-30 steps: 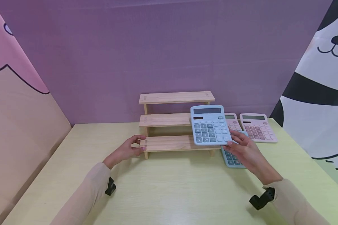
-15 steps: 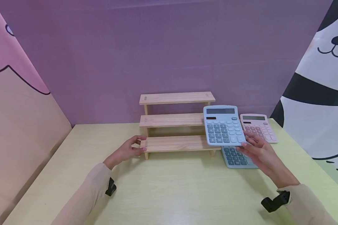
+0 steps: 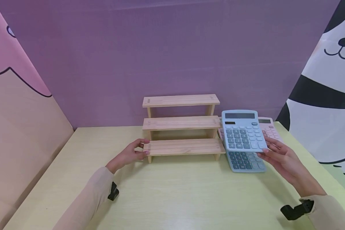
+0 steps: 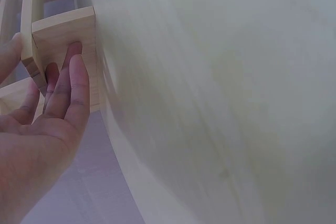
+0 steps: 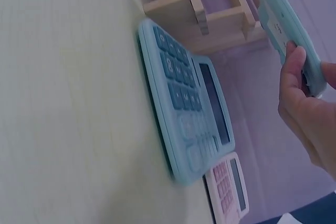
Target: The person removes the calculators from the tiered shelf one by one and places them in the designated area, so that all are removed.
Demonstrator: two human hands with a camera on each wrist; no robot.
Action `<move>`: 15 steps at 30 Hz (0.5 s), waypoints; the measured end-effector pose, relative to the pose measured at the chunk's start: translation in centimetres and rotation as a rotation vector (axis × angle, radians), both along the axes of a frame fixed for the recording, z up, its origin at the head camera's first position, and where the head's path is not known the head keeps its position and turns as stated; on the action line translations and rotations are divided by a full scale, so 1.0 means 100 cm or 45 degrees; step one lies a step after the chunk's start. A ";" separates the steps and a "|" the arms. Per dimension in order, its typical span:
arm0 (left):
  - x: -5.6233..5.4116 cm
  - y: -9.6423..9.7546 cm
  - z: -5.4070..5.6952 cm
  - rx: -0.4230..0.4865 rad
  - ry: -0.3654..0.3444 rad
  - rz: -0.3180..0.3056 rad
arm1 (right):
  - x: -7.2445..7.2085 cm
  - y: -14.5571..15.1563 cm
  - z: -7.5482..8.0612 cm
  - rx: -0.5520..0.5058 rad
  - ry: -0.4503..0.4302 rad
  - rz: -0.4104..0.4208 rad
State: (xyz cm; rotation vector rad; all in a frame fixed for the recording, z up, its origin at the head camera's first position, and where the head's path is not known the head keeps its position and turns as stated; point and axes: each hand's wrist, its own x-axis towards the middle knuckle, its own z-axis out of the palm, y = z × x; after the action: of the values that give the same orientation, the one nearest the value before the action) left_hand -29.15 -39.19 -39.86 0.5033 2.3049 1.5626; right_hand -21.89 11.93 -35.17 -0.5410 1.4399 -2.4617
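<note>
A three-tier wooden shelf stand (image 3: 184, 123) stands at the back of the table. My left hand (image 3: 128, 156) grips the left end of its lowest tier; in the left wrist view the fingers (image 4: 79, 87) reach beneath the board. A light blue calculator (image 3: 242, 131) is raised to the right of the stand, its screen and keys toward me. My right hand (image 3: 286, 162) pinches its lower right corner. In the right wrist view this calculator (image 5: 294, 30) is well off the table. Partly covered by it in the head view, a second blue calculator (image 5: 184, 103) lies on the table.
A pink calculator (image 3: 271, 130) lies at the back right, partly hidden by the raised one. Only a sliver of another pink calculator (image 3: 221, 134) shows beside the stand. A purple backdrop (image 3: 178, 48) rises behind the pale wooden table (image 3: 175, 195).
My right hand has carried the blue calculator rightward and slightly down, away from in front of the stand, uncovering its right side. The left hand has stayed on the stand.
</note>
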 end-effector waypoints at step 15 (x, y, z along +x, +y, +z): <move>-0.003 -0.002 -0.004 0.020 -0.007 -0.003 | 0.007 0.046 -0.005 -0.029 -0.060 0.050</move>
State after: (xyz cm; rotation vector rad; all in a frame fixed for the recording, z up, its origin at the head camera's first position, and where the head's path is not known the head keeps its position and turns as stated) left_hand -29.45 -39.35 -40.24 0.5050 2.2891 1.5802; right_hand -21.19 16.58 -35.66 -0.5074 1.3721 -2.4462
